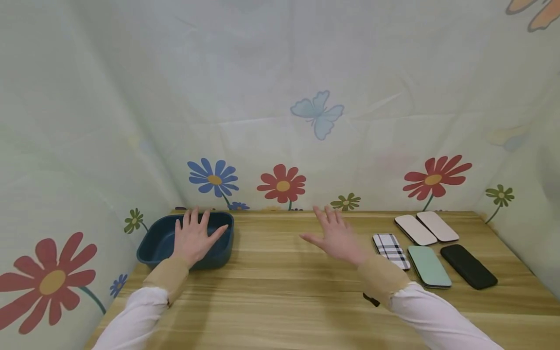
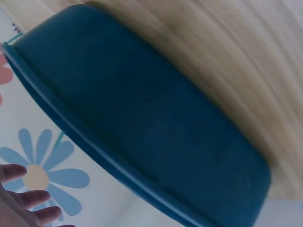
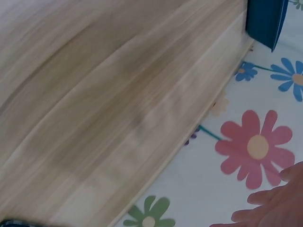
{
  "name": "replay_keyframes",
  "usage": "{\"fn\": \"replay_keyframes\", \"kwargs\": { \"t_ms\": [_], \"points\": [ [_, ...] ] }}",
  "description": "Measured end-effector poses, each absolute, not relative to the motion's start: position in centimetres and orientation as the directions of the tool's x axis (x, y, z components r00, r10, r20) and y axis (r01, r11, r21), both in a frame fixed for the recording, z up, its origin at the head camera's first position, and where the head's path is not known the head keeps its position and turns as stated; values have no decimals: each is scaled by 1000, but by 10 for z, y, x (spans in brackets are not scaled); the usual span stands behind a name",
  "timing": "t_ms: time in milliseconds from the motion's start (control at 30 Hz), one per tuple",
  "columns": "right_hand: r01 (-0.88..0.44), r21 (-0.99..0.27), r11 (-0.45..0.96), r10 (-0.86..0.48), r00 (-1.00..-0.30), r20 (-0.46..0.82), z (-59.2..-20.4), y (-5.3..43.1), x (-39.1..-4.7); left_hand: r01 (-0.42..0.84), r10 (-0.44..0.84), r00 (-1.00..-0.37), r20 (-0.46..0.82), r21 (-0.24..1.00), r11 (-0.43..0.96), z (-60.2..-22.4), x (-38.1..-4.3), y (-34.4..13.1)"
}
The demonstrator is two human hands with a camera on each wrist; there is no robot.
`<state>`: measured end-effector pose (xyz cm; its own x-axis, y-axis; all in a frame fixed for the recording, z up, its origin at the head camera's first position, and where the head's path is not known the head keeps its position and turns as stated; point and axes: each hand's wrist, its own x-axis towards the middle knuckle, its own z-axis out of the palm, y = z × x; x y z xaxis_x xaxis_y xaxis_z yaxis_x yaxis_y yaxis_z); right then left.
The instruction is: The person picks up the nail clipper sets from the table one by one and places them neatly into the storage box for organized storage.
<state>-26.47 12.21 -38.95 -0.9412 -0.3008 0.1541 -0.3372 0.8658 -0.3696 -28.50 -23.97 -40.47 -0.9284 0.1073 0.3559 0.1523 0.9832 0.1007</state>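
My left hand point(image 1: 191, 241) is held over a dark blue rectangular basin point(image 1: 150, 249), its fingers spread and nothing in them. In the left wrist view the basin's side point(image 2: 142, 113) fills the middle, with the left fingertips point(image 2: 35, 198) at the lower left, apart from it. My right hand point(image 1: 337, 238) hovers above the wooden table, fingers spread, holding nothing. Nearest to it lies a flat plaid case point(image 1: 391, 250). Beside that lie a mint green case point(image 1: 429, 266), a black one point(image 1: 469, 266) and two pale pink ones point(image 1: 415, 230), all flat with rounded corners.
A wooden table point(image 1: 262, 291) spans the front, its back edge against a white cloth point(image 1: 245, 87) printed with flowers and butterflies. The cloth also encloses the left and right sides. A small black piece point(image 1: 371, 299) shows beside the right wrist; its kind is unclear.
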Motion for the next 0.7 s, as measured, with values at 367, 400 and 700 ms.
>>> {"fn": "replay_keyframes", "kwargs": {
  "t_ms": [367, 400, 700],
  "points": [
    [-354, -398, 846, -308, -935, 177, -401, 84, -263, 106, 58, -940, 337, 125, 986, -413, -279, -264],
    [-358, -398, 845, -312, -933, 178, -402, 81, -263, 100, 53, -942, 331, 126, 987, -413, -278, -266],
    [-391, -424, 817, -349, -920, 177, -405, 51, -261, 58, 16, -944, 328, 117, 991, -416, -272, -288]
  ]
}}
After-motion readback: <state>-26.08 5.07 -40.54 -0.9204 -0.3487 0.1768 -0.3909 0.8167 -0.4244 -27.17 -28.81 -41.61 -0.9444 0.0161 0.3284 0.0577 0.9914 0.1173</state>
